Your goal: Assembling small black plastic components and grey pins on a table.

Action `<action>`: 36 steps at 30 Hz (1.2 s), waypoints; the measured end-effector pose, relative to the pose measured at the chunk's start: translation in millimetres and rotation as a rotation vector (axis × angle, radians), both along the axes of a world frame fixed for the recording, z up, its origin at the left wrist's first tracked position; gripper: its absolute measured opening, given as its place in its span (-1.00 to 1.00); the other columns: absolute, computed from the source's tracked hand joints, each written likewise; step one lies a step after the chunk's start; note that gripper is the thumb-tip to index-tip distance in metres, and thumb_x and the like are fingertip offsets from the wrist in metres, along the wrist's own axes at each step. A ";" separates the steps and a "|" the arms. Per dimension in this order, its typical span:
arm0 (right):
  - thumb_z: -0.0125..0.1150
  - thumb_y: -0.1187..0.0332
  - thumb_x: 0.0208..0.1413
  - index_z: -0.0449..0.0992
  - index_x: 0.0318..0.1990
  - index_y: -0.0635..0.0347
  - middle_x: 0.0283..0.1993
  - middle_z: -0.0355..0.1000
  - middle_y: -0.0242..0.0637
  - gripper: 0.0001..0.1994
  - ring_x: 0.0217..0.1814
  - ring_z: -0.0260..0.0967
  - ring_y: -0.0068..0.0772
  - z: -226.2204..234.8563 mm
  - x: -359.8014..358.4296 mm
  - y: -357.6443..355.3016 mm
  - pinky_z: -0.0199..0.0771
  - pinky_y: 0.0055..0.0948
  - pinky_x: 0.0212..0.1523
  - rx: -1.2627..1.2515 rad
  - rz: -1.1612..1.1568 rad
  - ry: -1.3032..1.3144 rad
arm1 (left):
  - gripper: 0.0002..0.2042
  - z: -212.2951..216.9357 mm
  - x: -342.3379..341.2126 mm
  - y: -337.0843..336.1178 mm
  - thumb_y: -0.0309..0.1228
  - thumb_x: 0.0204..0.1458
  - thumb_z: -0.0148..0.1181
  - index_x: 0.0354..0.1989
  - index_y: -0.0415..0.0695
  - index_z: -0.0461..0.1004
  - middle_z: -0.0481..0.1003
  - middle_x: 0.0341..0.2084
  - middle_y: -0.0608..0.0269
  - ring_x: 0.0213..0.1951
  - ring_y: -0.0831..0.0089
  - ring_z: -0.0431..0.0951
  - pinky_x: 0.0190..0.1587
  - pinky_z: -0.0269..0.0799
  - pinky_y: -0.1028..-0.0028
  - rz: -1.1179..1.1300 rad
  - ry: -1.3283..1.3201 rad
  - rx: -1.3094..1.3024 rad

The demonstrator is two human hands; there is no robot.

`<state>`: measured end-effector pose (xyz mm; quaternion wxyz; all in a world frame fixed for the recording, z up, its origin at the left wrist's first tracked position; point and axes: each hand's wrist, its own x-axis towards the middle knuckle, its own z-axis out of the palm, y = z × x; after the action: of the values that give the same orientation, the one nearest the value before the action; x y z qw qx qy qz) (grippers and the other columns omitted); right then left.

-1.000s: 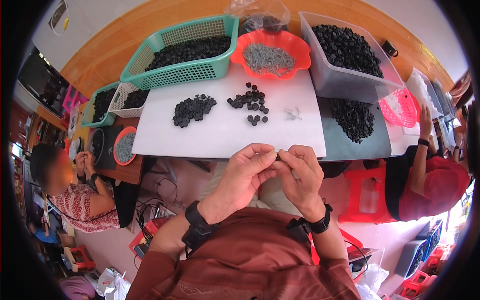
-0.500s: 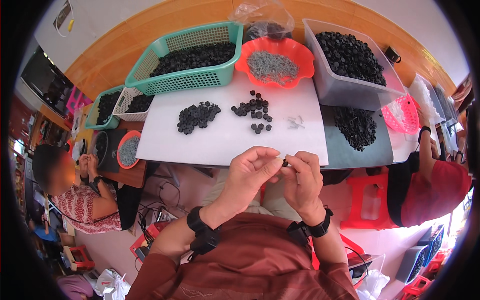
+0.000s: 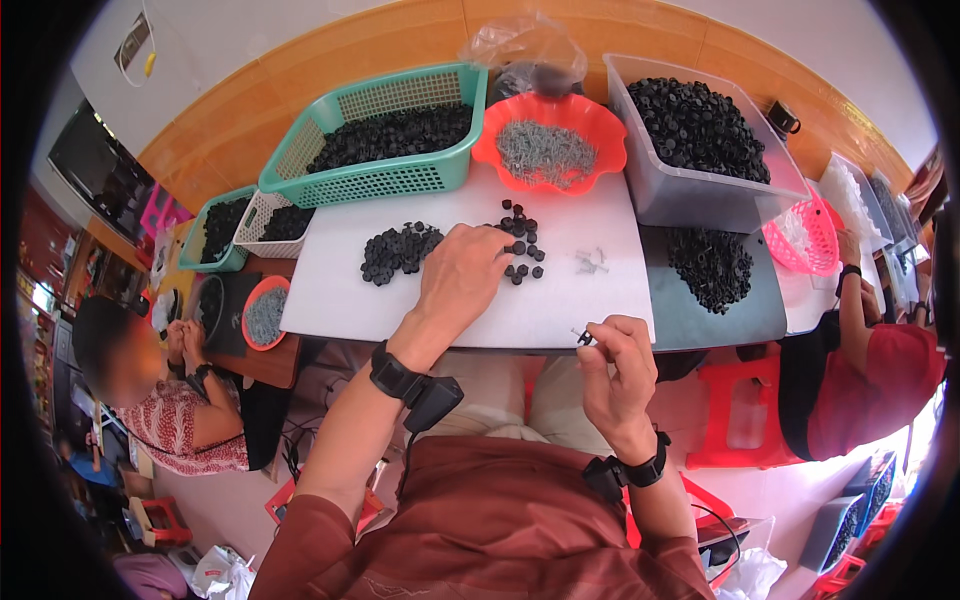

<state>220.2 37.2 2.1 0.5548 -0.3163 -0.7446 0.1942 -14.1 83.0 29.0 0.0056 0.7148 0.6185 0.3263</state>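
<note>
My left hand [image 3: 465, 272] reaches over the white work surface into a loose cluster of small black round parts [image 3: 518, 225]. Its fingers are bent together, with a black part at the fingertips; the hand partly covers the cluster. Near the front edge, my right hand [image 3: 618, 375] pinches a small black part with a thin grey pin [image 3: 584, 338] sticking out of it. A denser pile of black round parts [image 3: 392, 255] lies left of my left hand. Several loose grey pins [image 3: 592, 262] lie to the right of the cluster.
Along the back stand a green basket [image 3: 375, 182] of black parts, a red scalloped bowl [image 3: 612, 150] of grey pins and a clear bin [image 3: 690, 205] of black parts. More black parts [image 3: 712, 270] lie on the dark surface at right. People sit working on both sides.
My hands have come apart. The left has moved forward and left to the black parts; the right has stayed near the front edge, turning slightly, with the pinned black part in its fingers.
</note>
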 end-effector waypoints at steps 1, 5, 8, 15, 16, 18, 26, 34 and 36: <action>0.36 0.60 0.10 0.52 -0.03 0.29 -0.12 0.42 -0.12 -0.72 -0.39 0.41 -0.37 -0.7 0.1 0.1 0.47 -0.47 -0.40 0.002 -0.001 0.002 | -0.80 -1.4 -0.8 2.0 -0.45 0.03 0.34 -0.15 -0.15 0.63 0.64 -0.17 0.14 -0.10 0.12 0.57 -0.02 0.50 0.21 -0.001 0.002 0.002; 0.37 0.60 0.10 0.53 -0.03 0.31 -0.12 0.42 -0.13 -0.72 -0.39 0.40 -0.40 -3.5 2.7 0.1 0.47 -0.49 -0.38 -0.057 0.017 0.049 | -0.81 -2.3 -1.2 6.4 -0.45 0.03 0.34 -0.17 -0.15 0.62 0.62 -0.22 0.16 -0.12 0.11 0.57 -0.05 0.50 0.20 0.006 0.045 -0.011; 0.37 0.60 0.10 0.53 -0.03 0.31 -0.12 0.42 -0.14 -0.72 -0.38 0.40 -0.42 -4.2 3.0 0.2 0.46 -0.50 -0.36 -0.085 0.024 0.054 | -0.81 -4.6 -3.0 9.4 -0.45 0.02 0.34 -0.17 -0.16 0.62 0.61 -0.24 0.14 -0.11 0.10 0.56 -0.05 0.50 0.20 0.000 0.056 -0.015; 0.37 0.58 0.12 0.53 -0.03 0.30 -0.13 0.42 -0.17 -0.74 -0.40 0.36 -0.47 -4.9 3.0 2.1 0.41 -0.53 -0.38 -0.128 0.027 0.078 | -0.81 4.6 -3.3 2.0 -0.50 0.00 0.35 -0.19 -0.20 0.63 0.61 -0.21 0.10 -0.21 0.17 0.65 -0.14 0.56 0.32 -0.021 -0.094 -0.017; 0.37 0.58 0.12 0.53 -0.03 0.30 -0.13 0.42 -0.17 -0.74 -0.40 0.36 -0.47 -6.3 3.4 2.8 0.41 -0.53 -0.38 -0.131 0.024 0.077 | -0.81 6.6 -2.7 0.4 -0.50 0.00 0.35 -0.19 -0.20 0.63 0.61 -0.21 0.10 -0.21 0.17 0.65 -0.14 0.56 0.32 -0.023 -0.095 -0.020; 0.35 0.57 0.14 0.53 -0.03 0.30 -0.14 0.42 -0.19 -0.75 -0.41 0.33 -0.49 -8.2 3.2 4.3 0.38 -0.53 -0.38 -0.144 0.029 0.108 | -0.80 10.5 -3.1 -3.2 -0.58 -0.02 0.36 -0.18 -0.26 0.62 0.61 -0.20 0.11 -0.23 0.31 0.68 -0.15 0.62 0.42 -0.059 -0.206 0.027; 0.32 0.55 0.18 0.53 -0.03 0.32 -0.14 0.41 -0.19 -0.78 -0.41 0.30 -0.52 -4.7 -1.0 6.0 0.35 -0.55 -0.40 -0.172 0.055 0.139 | -0.80 3.4 -6.5 -19.6 -0.67 0.00 0.37 -0.17 -0.33 0.62 0.57 -0.11 0.16 -0.15 0.52 0.63 -0.05 0.63 0.51 -0.184 -0.774 -0.118; 0.31 0.55 0.20 0.53 -0.02 0.33 -0.13 0.41 -0.18 -0.79 -0.40 0.32 -0.54 -3.0 -4.7 3.8 0.36 -0.56 -0.41 -0.188 0.087 0.172 | -0.79 2.4 -4.5 -37.6 -0.62 0.07 0.37 -0.10 -0.31 0.63 0.61 -0.11 0.12 -0.14 0.53 0.61 -0.10 0.56 0.55 -0.234 -0.996 -0.182; 0.32 0.55 0.20 0.53 -0.02 0.33 -0.12 0.41 -0.17 -0.79 -0.40 0.32 -0.54 -1.2 -5.2 3.1 0.36 -0.56 -0.41 -0.201 0.094 0.171 | -0.78 3.4 -2.8 -42.4 -0.56 0.14 0.34 -0.05 -0.31 0.61 0.63 -0.14 0.11 -0.14 0.49 0.63 -0.07 0.59 0.51 -0.272 -1.189 -0.297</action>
<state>215.0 40.2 1.0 0.5721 -0.3173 -0.6854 0.3199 -17.0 40.6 32.3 0.4897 0.4750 0.4517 0.5750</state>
